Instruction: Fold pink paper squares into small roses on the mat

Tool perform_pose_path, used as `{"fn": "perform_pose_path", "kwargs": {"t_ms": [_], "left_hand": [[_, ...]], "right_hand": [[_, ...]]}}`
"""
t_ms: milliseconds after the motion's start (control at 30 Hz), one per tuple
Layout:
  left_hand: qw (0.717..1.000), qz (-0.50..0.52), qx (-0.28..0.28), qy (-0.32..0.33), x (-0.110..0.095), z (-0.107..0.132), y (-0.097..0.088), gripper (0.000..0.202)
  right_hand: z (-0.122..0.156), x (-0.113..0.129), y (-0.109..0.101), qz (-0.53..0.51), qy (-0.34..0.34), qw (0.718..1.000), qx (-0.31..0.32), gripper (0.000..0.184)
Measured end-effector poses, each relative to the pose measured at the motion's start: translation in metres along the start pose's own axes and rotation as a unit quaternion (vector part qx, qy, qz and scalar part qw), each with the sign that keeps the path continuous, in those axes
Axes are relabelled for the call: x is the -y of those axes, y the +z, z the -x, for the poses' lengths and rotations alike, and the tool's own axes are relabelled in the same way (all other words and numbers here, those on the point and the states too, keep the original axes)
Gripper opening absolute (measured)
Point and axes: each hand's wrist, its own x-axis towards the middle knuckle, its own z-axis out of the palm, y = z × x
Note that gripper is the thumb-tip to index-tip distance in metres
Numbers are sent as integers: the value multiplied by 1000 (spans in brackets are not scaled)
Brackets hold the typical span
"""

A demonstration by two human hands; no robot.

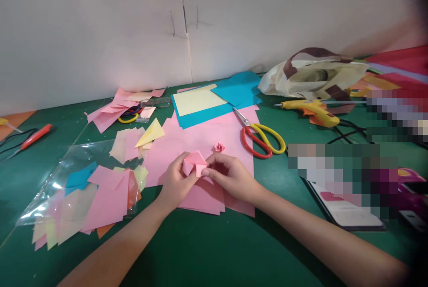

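Between both hands is a small folded piece of pink paper, with creased flaps standing up. My left hand is closed on its left and lower side. The thumb and fingertips of my right hand pinch its right edge. Beneath the hands lie several sheets of pink paper. Just behind my right hand, a small pink paper rose rests on the sheets. Scissors with red and yellow handles lie to the right of the rose, blades partly open and pointing away.
A clear plastic bag with coloured paper pieces lies at left. Blue sheets and a cream sheet are at the back. On the right are a yellow glue gun, a cloth bag and a tablet-like device, partly blurred out.
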Motion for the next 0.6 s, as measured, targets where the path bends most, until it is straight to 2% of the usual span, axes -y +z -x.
{"fn": "perform_pose_path", "kwargs": {"t_ms": [267, 333, 400, 500, 600], "left_hand": [[991, 111, 64, 35, 9, 3, -5, 38], [993, 102, 46, 41, 7, 3, -4, 32], [996, 80, 28, 34, 4, 2, -4, 18], [999, 53, -7, 4, 2, 0, -2, 18], [998, 51, -20, -7, 3, -1, -2, 16]], "right_hand": [[0, -6, 1, -20, 39, 999, -27, 17], [1, -7, 2, -15, 34, 999, -27, 12], [1, -8, 2, -7, 26, 999, -30, 8], [0, -7, 1, -3, 16, 999, -38, 6], [-1, -7, 1, -25, 10, 999, -46, 11]]}}
